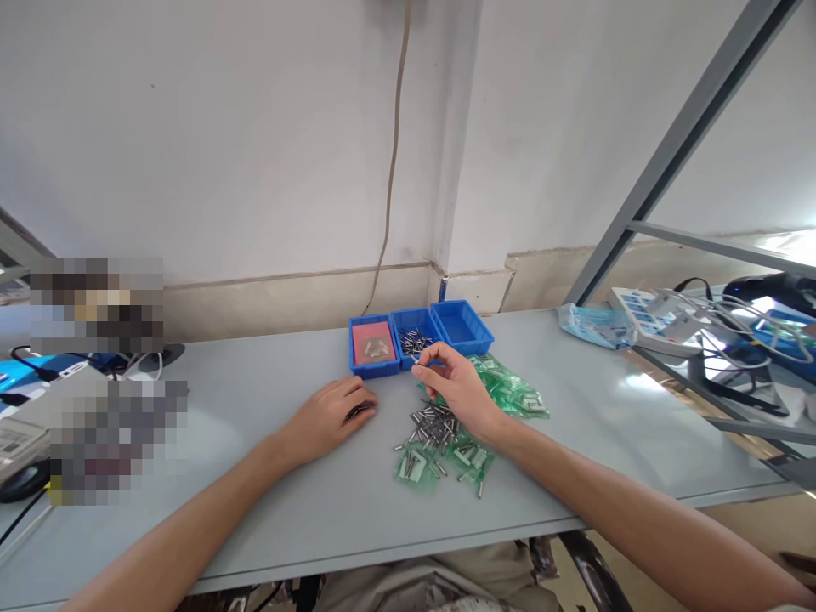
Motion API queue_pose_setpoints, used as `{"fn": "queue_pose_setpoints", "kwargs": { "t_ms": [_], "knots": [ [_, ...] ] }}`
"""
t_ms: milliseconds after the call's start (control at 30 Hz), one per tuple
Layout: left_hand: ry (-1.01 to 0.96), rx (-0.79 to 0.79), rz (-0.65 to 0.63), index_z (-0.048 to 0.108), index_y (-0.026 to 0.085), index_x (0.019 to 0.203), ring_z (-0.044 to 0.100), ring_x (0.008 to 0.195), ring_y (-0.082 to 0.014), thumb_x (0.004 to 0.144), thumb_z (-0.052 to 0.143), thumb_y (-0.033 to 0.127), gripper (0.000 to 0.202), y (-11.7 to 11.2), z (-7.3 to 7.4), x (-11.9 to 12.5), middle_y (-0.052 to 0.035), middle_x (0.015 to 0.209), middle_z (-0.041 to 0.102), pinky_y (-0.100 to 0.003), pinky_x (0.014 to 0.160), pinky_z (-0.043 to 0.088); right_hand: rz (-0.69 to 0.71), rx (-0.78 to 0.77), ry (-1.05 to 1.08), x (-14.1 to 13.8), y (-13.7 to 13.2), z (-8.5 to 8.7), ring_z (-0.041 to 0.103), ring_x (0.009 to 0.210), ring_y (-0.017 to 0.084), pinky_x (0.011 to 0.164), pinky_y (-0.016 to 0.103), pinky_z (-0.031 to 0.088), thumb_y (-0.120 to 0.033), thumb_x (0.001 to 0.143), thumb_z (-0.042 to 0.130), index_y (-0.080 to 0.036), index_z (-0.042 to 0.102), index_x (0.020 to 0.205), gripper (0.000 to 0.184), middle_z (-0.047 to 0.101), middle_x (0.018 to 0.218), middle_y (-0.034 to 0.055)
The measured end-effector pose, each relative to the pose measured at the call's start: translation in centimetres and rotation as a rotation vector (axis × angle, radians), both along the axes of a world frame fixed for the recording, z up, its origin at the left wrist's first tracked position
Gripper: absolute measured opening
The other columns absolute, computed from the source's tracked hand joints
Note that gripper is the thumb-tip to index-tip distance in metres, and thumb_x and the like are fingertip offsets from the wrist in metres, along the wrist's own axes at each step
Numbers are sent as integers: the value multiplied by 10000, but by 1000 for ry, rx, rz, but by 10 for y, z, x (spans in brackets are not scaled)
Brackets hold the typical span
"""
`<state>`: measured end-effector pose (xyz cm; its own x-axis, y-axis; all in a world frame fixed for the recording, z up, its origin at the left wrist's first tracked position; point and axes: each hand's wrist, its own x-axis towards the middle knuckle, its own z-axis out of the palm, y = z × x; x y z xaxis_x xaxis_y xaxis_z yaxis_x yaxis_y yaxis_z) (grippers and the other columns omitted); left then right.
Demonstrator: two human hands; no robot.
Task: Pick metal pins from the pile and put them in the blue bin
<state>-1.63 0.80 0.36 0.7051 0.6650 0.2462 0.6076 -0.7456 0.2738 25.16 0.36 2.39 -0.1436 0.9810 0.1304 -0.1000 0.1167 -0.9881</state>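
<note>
- The right hand (456,387) hovers just in front of the middle blue bin (414,337), thumb and forefinger pinched on a small metal pin (416,359), the other fingers curled loosely
- The pin's tip sits at the near rim of that middle bin, which already holds a heap of similar metal pins
- The left hand (331,416) rests palm down on the grey table (255,476), fingers curled over something small and dark at the fingertips; what it is I cannot tell
- Under and just behind the right wrist lies a loose pile of metal pins (433,425), scattered on the table between the two hands and slightly to the right
- Mixed in with the pile and spreading toward the right are small green plastic bags (510,387), some near the table's front at the pile's edge, more beside the right bin
- Three blue bins stand touching in a row against the wall: the left bin (373,344) has a reddish bottom with a few small pieces, the right bin (460,325) shows only its blue floor
- Far right, a white power strip (643,319) with cables lies on a metal rack, well apart from the hands
</note>
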Motion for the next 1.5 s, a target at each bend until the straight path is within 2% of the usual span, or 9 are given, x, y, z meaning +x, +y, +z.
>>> {"fn": "queue_pose_setpoints", "kwargs": {
  "t_ms": [367,633,900,1033,1200,1500],
  "knots": [
    [-12,5,-12,637,231,1161,618,979,-201,1097,477,315,191,1,1,0,-53,1097,644,-345,880,496,11,-12,-16,0,0,2,499,577,95,543,262,405,-474,848,779,-232,590,898,311,556,841,-42],
    [-5,14,-8,636,232,1156,621,959,-203,1102,462,326,205,0,1,0,-56,1084,647,-342,861,495,39,-90,10,1,-1,2,421,541,93,518,245,330,-533,924,681,-220,636,927,315,479,677,-61],
    [-6,16,-6,646,225,1151,624,962,-199,1104,453,335,228,0,1,0,-57,1087,654,-343,865,501,1,-158,122,4,5,-3,422,584,89,520,238,336,-551,874,747,-203,678,930,359,522,746,-39],
    [-4,20,-4,644,223,1156,624,958,-203,1108,436,347,247,-1,1,-1,-64,1089,654,-348,860,506,-21,-173,168,5,7,-2,436,602,92,524,238,348,-542,852,770,-198,709,1007,382,566,803,-23],
    [-9,16,-7,640,225,1159,622,953,-201,1106,443,340,234,0,0,-1,-61,1093,651,-351,858,506,-49,-155,149,5,6,1,458,609,101,537,246,377,-546,855,761,-220,710,1098,410,604,825,-18],
    [36,70,-6,633,230,1161,629,945,-207,1103,450,323,214,-1,2,0,-58,1089,644,-341,853,491,-33,-118,83,5,3,3,461,626,106,564,249,385,-529,875,746,-205,686,1035,367,582,788,-24]
  ]
}}
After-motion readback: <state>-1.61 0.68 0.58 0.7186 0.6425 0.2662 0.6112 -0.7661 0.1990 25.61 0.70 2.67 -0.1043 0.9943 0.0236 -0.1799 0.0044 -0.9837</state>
